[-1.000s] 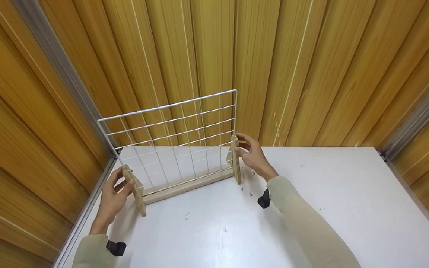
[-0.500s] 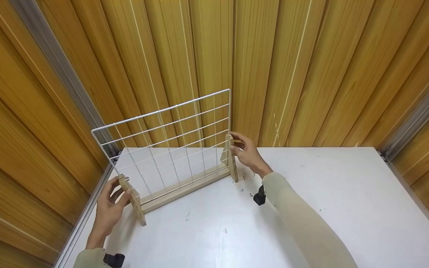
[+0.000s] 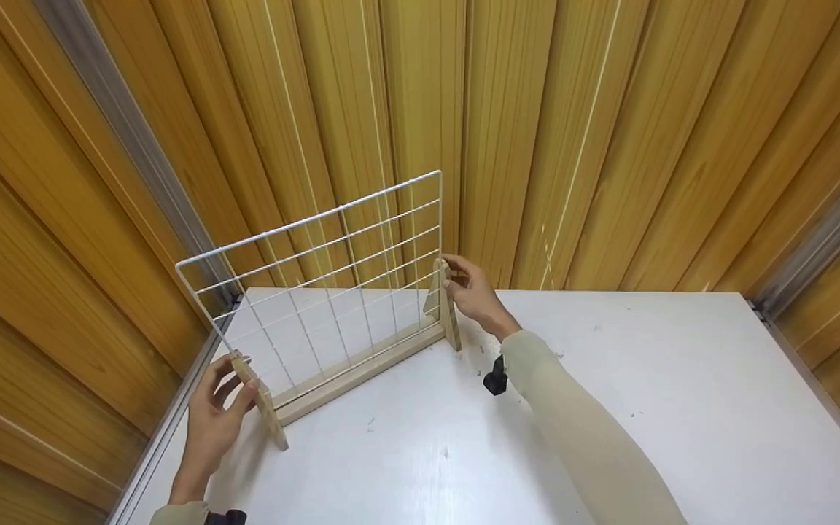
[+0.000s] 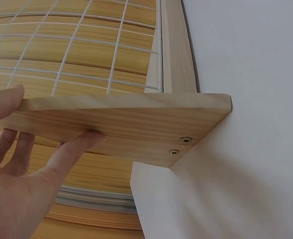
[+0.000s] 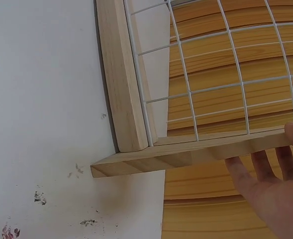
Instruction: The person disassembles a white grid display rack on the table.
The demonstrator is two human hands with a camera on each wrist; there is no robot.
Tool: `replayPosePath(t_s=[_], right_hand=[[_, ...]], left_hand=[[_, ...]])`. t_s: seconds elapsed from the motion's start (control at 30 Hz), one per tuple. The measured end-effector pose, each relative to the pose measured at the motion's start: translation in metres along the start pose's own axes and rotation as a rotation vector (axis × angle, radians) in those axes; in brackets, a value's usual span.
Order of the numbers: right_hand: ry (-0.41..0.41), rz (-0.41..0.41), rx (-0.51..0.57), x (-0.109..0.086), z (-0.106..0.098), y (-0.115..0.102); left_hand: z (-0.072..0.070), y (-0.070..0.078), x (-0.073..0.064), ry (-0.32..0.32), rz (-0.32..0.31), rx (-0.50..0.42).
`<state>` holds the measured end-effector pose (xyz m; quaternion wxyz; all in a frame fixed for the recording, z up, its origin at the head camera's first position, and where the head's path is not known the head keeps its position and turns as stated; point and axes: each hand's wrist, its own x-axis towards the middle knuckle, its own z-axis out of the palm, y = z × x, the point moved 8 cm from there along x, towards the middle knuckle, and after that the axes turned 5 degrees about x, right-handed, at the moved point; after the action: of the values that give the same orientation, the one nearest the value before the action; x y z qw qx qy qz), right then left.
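A white wire grid [image 3: 310, 218] stands upright in a wooden stand on the white table. The stand has a left side panel [image 3: 267, 412], a right side panel [image 3: 450, 321] and wooden rails [image 3: 362, 377] along the bottom. My left hand [image 3: 212, 430] grips the left panel near its top, the thumb on its outer face in the left wrist view. Two metal screws [image 4: 186, 140] show low on that panel [image 4: 121, 122]. My right hand [image 3: 475, 295] holds the right panel's upper part between thumb and fingers. In the right wrist view, fingertips lie under this panel [image 5: 186, 158].
Yellow wood-patterned walls [image 3: 507, 146] rise behind the table and on both sides. Dark smudges [image 5: 40, 198] mark the white table top [image 3: 646, 452] near the right panel. A metal strip [image 3: 135, 467] runs along the table's left edge.
The stand has turned on the table. Its left end has come nearer to me, and its right end has shifted a little left. Both hands have kept their hold and moved with it.
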<state>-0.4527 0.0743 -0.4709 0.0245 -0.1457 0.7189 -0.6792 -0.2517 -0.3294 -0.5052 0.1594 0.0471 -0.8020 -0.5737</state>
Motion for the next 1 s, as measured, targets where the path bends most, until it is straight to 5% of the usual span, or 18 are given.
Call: replayPosePath(t_s=[0.6,1.0], right_hand=[[0.192,-0.034,-0.071,0.007,-0.007,-0.010],[0.173,-0.088,-0.054,-0.005,-0.009,-0.027]], left_hand=[[0.009,0.001,-0.007,0.087,0.110,-0.007],[0.006,-0.005,-0.004,0.091,0.136,-0.044]])
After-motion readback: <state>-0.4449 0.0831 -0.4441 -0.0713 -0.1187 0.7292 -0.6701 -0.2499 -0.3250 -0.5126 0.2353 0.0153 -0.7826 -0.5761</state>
